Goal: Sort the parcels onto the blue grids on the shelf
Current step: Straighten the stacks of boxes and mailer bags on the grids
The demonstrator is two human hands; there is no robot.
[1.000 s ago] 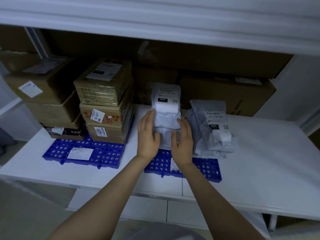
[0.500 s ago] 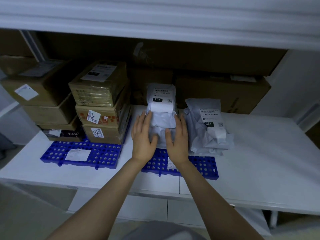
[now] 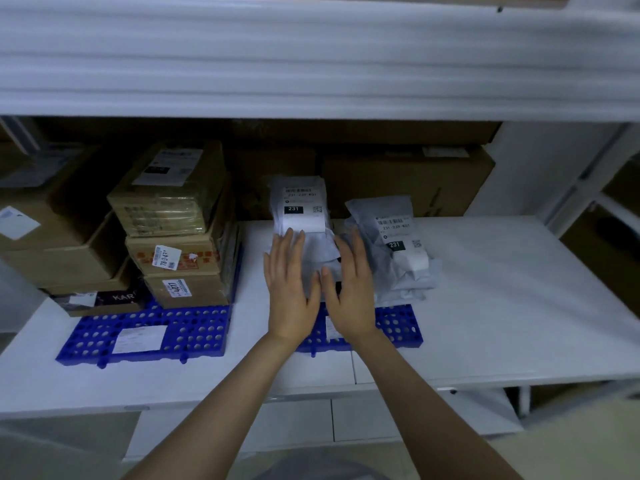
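White mailer [image 3: 302, 216], pressed by flat-fingered left hand [image 3: 289, 292] and right hand [image 3: 350, 289], was judged soft, light; best clasped at its sides.

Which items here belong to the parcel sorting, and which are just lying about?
Job: left hand and right hand, both flat on the white bag; second white bag; right blue grid; left blue grid; stacked boxes on it; shelf.
Lying about: big cartons at the back; upper shelf board.
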